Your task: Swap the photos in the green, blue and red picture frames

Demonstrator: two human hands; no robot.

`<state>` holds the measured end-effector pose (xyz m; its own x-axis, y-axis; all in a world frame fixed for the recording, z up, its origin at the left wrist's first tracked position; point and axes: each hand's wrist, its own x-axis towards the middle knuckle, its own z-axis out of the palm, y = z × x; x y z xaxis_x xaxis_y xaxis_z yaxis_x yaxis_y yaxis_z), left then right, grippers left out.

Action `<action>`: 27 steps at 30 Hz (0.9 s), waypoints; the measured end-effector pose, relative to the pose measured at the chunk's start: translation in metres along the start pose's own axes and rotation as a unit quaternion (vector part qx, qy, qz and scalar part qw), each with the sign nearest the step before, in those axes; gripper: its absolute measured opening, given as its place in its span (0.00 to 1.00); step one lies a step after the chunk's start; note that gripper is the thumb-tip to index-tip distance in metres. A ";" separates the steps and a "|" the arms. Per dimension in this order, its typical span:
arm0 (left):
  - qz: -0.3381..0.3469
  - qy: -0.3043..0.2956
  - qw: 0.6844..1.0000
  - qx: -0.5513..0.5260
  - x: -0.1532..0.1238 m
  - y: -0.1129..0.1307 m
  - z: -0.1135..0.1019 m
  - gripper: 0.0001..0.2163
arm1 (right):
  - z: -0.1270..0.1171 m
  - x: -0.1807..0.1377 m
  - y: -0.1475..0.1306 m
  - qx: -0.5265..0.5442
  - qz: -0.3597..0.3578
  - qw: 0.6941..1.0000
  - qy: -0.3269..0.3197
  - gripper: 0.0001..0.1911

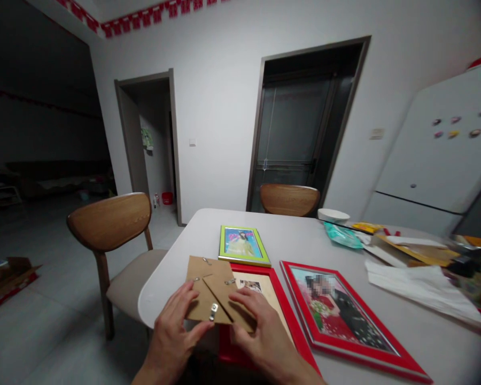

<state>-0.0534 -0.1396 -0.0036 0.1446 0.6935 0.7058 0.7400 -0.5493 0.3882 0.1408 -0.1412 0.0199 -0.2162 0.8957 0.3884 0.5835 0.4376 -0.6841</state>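
Observation:
Both of my hands hold a brown frame backing board (220,274) up over the table's near edge. Small metal hangers or clips and a diagonal slit show on its face. My left hand (176,326) grips its left and lower edge between thumb and fingers; my right hand (260,331) pinches the right side. Partly hidden beneath lies a red picture frame (294,326) with a cream surface and a small photo inside. Behind it is a lime-green frame (244,261) with a picture. A second red frame (353,350), holding a photo of people, lies to the right.
The white table (304,238) has a rounded left corner. On its right side are a white bowl (333,215), a teal plastic packet (342,235), white paper (420,291) and a brown envelope (420,250). Wooden chairs stand at the left (112,219) and behind (289,199).

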 end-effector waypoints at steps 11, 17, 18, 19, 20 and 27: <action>-0.049 -0.191 0.973 -0.121 0.001 0.051 0.067 0.18 | -0.047 -0.041 0.065 -0.190 0.050 0.980 -0.028 0.20; -0.038 -0.214 0.969 -0.114 0.002 0.045 0.058 0.10 | -0.026 -0.041 0.068 -0.208 -0.023 0.977 -0.048 0.19; -0.037 -0.218 0.969 -0.114 0.002 0.043 0.056 0.10 | -0.024 -0.041 0.068 -0.211 -0.030 0.976 -0.048 0.19; -0.036 -0.223 0.968 -0.112 0.001 0.042 0.055 0.11 | -0.024 -0.042 0.068 -0.214 -0.034 0.975 -0.049 0.19; -0.034 -0.230 0.966 -0.110 0.000 0.041 0.054 0.14 | -0.023 -0.042 0.069 -0.217 -0.037 0.974 -0.053 0.19; -0.020 -0.273 0.957 -0.094 -0.004 0.032 0.051 0.26 | -0.024 -0.040 0.073 -0.219 -0.057 0.971 -0.080 0.19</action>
<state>0.0037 -0.1364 -0.0243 0.4780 0.8280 0.2932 0.6277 -0.5555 0.5454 0.2111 -0.1465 -0.0306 -0.3967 0.8600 0.3211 0.8183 0.4898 -0.3009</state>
